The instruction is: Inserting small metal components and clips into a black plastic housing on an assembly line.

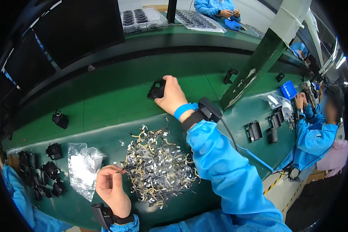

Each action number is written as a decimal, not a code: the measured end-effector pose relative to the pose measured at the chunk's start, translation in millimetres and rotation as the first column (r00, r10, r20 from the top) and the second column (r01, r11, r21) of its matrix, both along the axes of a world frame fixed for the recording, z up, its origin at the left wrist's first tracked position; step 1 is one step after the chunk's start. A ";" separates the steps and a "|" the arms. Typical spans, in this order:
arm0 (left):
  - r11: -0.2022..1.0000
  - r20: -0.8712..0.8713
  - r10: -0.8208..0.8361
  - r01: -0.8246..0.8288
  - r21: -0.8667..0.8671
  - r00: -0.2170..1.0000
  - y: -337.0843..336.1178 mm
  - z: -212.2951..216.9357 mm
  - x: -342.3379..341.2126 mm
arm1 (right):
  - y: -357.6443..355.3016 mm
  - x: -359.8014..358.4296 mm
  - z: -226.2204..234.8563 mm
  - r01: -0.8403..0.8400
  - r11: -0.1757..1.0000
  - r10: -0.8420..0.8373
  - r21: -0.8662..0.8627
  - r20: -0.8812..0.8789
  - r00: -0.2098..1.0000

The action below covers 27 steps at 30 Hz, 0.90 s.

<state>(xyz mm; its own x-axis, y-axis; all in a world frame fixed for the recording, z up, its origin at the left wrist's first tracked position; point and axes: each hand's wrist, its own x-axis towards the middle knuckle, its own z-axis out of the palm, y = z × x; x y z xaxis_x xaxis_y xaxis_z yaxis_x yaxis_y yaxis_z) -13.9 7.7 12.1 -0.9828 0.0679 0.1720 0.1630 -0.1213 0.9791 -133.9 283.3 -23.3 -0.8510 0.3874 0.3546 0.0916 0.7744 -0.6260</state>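
My right hand reaches out over the far part of the green bench, its fingers closed round a black plastic housing shaped like a camera body. Part of the housing is hidden by the hand. My left hand is nearer to me, thumb and fingers pinched together at the left edge of a pile of small wire cables. What the pinch holds is too small to name. The cables are tan and black with white connectors, heaped in front of me.
A clear plastic bag lies left of the pile, near several black housings. Another housing stands farther back. A green post rises at right. Beyond it, a person in a blue sleeve works by a blue bin.
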 end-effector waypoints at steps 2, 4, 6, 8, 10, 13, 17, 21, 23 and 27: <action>0.994 0.039 0.025 -0.029 0.102 0.999 -8.6 -3.8 0.2 | -14.1 10.6 8.1 -0.095 0.994 0.086 -0.047 -0.154 0.984; 0.974 0.077 -0.004 -0.013 0.226 0.997 -14.3 -3.5 -0.5 | -26.6 46.9 29.3 -0.198 0.980 0.189 -0.012 -0.247 0.950; 0.904 0.095 -0.159 0.106 0.414 0.983 -10.1 3.5 0.8 | -36.5 99.1 48.4 -0.269 0.952 0.235 -0.148 -0.214 0.948; 0.816 0.077 -0.294 0.208 0.539 0.953 -3.7 11.1 5.8 | -48.9 143.7 51.4 -0.343 0.907 0.307 -0.245 -0.173 0.936; 0.758 0.055 -0.391 0.287 0.586 0.919 8.3 12.2 11.6 | -63.0 167.0 45.0 -0.340 0.899 0.302 -0.277 -0.172 0.938; 0.720 0.116 -0.476 0.310 0.621 0.872 21.2 2.0 22.1 | -78.6 181.7 35.1 -0.294 0.901 0.261 -0.319 -0.144 0.955; 0.730 0.204 -0.543 0.338 0.594 0.815 25.2 -5.7 27.1 | -83.6 187.6 21.7 -0.307 0.903 0.267 -0.299 -0.170 0.949; 0.704 0.168 -0.592 0.405 0.583 0.788 30.1 -16.1 29.9 | -83.3 190.3 15.2 -0.294 0.908 0.242 -0.300 -0.198 0.950; 0.695 0.181 -0.611 0.414 0.588 0.770 33.3 -14.2 30.5 | -82.5 191.5 17.1 -0.284 0.913 0.241 -0.292 -0.174 0.955; 0.667 0.172 -0.636 0.424 0.612 0.752 38.6 -11.2 32.5 | -81.9 191.8 19.4 -0.271 0.924 0.227 -0.269 -0.186 0.956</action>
<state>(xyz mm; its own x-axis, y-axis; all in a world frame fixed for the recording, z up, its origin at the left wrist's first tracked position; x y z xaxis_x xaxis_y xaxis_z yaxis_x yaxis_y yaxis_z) 18.6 46.3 0.8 -0.7973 0.6035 0.0055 -0.4223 -0.5643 0.7094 57.8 201.4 -3.9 -0.8794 0.2742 0.3892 -0.1921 0.5438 -0.8170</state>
